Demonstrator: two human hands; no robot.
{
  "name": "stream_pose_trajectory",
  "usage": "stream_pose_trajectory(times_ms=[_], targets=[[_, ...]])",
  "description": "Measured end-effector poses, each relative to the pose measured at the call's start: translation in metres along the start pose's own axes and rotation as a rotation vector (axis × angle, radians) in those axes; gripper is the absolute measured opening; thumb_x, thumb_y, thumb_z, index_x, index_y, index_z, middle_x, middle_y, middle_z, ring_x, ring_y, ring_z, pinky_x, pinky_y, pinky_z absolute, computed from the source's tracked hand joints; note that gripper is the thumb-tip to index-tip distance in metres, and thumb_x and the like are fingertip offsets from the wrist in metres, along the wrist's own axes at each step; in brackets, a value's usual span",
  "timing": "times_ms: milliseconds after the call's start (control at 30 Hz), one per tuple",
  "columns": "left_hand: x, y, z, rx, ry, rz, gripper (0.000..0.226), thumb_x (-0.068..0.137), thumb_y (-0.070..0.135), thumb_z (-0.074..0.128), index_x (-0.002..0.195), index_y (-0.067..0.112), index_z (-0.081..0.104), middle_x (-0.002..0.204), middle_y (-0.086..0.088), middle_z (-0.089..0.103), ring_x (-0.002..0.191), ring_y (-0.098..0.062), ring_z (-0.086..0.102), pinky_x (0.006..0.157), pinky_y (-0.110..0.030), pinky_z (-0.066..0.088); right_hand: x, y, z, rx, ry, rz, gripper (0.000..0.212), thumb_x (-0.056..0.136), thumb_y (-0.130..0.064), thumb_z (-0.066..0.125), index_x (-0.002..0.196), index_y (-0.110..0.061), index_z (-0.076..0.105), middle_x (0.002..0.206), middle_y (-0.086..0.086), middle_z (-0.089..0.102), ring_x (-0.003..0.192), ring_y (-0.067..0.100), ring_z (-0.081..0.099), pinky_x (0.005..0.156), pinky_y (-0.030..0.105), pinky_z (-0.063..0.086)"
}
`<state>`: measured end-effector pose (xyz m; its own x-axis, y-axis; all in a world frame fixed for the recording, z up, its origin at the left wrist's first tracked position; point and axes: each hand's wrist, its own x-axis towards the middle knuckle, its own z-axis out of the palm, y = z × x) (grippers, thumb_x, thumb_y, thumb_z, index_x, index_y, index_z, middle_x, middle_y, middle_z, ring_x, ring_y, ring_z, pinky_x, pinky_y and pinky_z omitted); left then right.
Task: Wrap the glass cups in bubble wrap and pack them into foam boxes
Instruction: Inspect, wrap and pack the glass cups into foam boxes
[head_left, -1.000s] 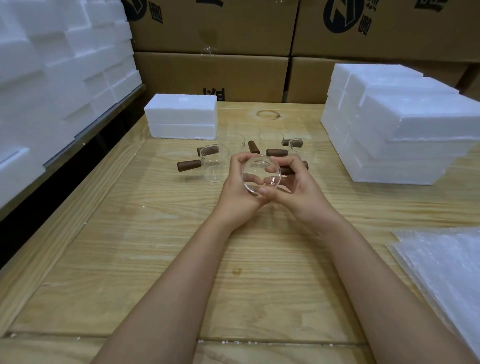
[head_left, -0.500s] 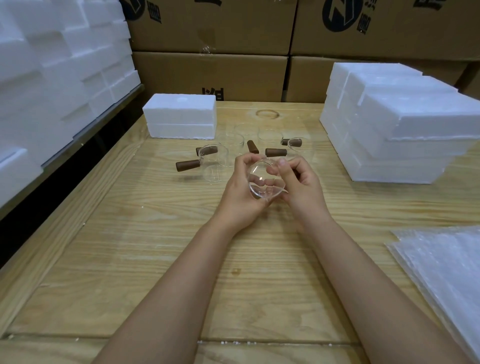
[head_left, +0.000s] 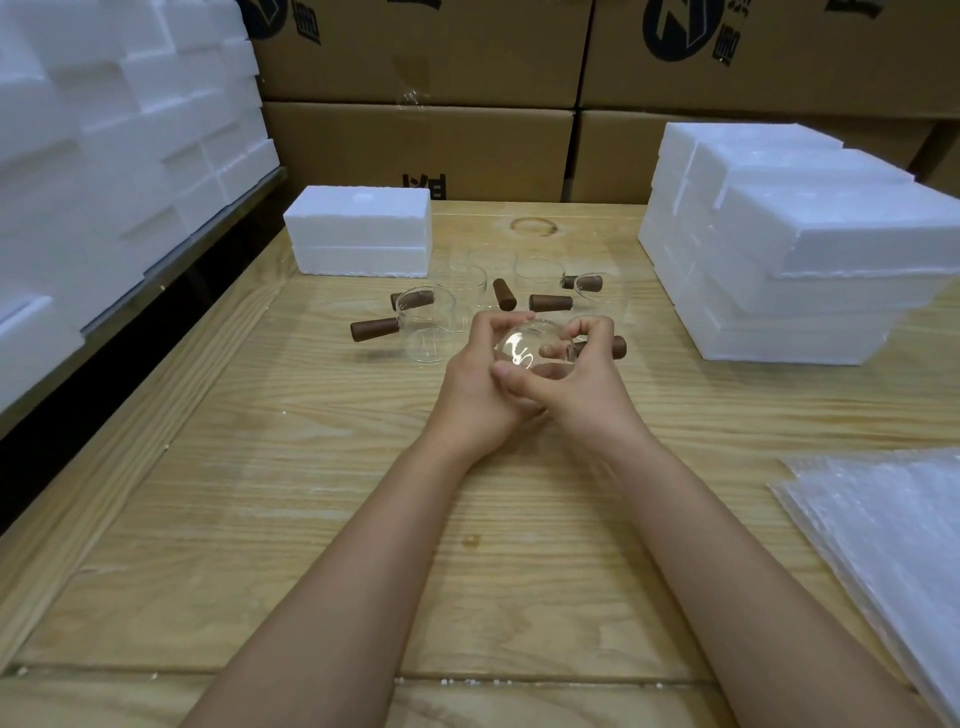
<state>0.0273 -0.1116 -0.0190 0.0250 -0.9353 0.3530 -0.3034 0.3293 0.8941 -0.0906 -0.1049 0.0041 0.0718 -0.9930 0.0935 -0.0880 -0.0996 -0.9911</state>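
One glass cup (head_left: 522, 347) is held just above the middle of the wooden surface (head_left: 311, 467). The left hand (head_left: 475, 384) curls round its wall, and the right hand (head_left: 587, 387) grips the side by the brown handle (head_left: 617, 347). It looks light, slick and brittle, so it is best held by the body.

Rotated in grip: glass cup (head_left: 519, 347), between left hand (head_left: 467, 387) and right hand (head_left: 589, 387); brown handle (head_left: 618, 347), hidden half-second ago, pokes out right again; right thumb now crosses onto left hand.
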Motion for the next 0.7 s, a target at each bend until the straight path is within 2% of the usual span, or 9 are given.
stream_pose_trajectory(times_ms=[67,167,233,267,367,433,500,633,700], targets=[[0.001,0.001,0.000,-0.051,0.008,-0.014,0.063,0.065,0.014,0.086,0.112,0.035,0.050,0.084,0.013,0.066,0.070,0.000,0.062,0.068,-0.010,0.048,-0.002,-0.002,-0.005,-0.001,-0.079,-0.021,0.061,0.070,-0.017,0.083,0.096,-0.031,0.029,0.111,0.009,0.048,0.094,0.027,0.063,0.083,0.044,0.056],[0.000,0.004,0.000,-0.140,-0.001,0.007,0.063,0.067,0.009,0.087,0.108,0.036,0.047,0.115,0.011,0.062,0.072,-0.006,0.061,0.073,-0.027,0.057,-0.002,-0.002,-0.013,-0.013,-0.153,-0.068,0.059,0.074,-0.007,0.079,0.104,-0.024,0.030,0.108,0.004,0.045,0.080,0.009,0.062,0.077,0.033,0.057],[-0.001,0.006,-0.001,-0.176,-0.010,0.024,0.062,0.068,0.007,0.086,0.107,0.036,0.047,0.122,0.015,0.058,0.073,-0.007,0.060,0.070,-0.030,0.058,-0.001,-0.003,-0.018,-0.011,-0.186,-0.082,0.055,0.076,-0.003,0.076,0.102,-0.026,0.033,0.105,-0.001,0.045,0.077,0.001,0.063,0.075,0.023,0.056],[-0.001,0.006,-0.001,-0.186,-0.014,0.025,0.063,0.068,0.007,0.085,0.107,0.036,0.047,0.121,0.018,0.057,0.075,-0.008,0.060,0.069,-0.030,0.057,-0.001,-0.003,-0.021,-0.001,-0.203,-0.085,0.053,0.077,-0.002,0.074,0.101,-0.027,0.034,0.106,0.001,0.046,0.082,0.003,0.064,0.078,0.024,0.056],[0.001,0.004,-0.003,-0.195,-0.033,0.020,0.065,0.067,0.006,0.085,0.107,0.038,0.046,0.113,0.027,0.059,0.079,-0.010,0.062,0.066,-0.029,0.055,0.000,-0.002,-0.028,0.025,-0.243,-0.082,0.048,0.080,0.001,0.070,0.105,-0.025,0.037,0.121,0.021,0.047,0.096,0.018,0.062,0.085,0.034,0.054],[0.001,0.002,-0.003,-0.204,-0.045,0.020,0.066,0.066,0.007,0.086,0.108,0.037,0.045,0.120,0.020,0.059,0.082,-0.011,0.063,0.067,-0.031,0.056,0.000,-0.001,-0.031,0.034,-0.255,-0.075,0.043,0.083,0.000,0.066,0.110,-0.020,0.039,0.128,0.025,0.045,0.099,0.026,0.063,0.091,0.043,0.052],[0.002,0.001,-0.003,-0.215,-0.054,0.027,0.068,0.064,0.008,0.087,0.109,0.036,0.044,0.128,0.012,0.056,0.083,-0.011,0.063,0.066,-0.031,0.056,0.001,0.000,-0.035,0.063,-0.267,-0.062,0.038,0.087,-0.001,0.063,0.114,-0.013,0.040,0.129,0.023,0.046,0.100,0.029,0.064,0.095,0.050,0.050],[0.003,0.000,-0.002,-0.209,-0.074,0.023,0.071,0.064,-0.001,0.086,0.108,0.034,0.042,0.133,0.006,0.053,0.084,-0.009,0.062,0.064,-0.025,0.052,0.002,0.001,-0.041,0.147,-0.294,-0.061,0.034,0.083,-0.010,0.063,0.111,-0.015,0.046,0.115,0.008,0.054,0.089,0.021,0.066,0.090,0.042,0.054],[0.003,0.000,-0.003,-0.219,-0.076,0.014,0.071,0.064,-0.003,0.086,0.108,0.034,0.042,0.130,0.007,0.054,0.084,-0.008,0.062,0.066,-0.026,0.053,0.003,0.002,-0.041,0.209,-0.268,-0.088,0.036,0.081,-0.013,0.062,0.112,-0.024,0.047,0.119,0.003,0.047,0.089,0.016,0.067,0.086,0.038,0.056]])
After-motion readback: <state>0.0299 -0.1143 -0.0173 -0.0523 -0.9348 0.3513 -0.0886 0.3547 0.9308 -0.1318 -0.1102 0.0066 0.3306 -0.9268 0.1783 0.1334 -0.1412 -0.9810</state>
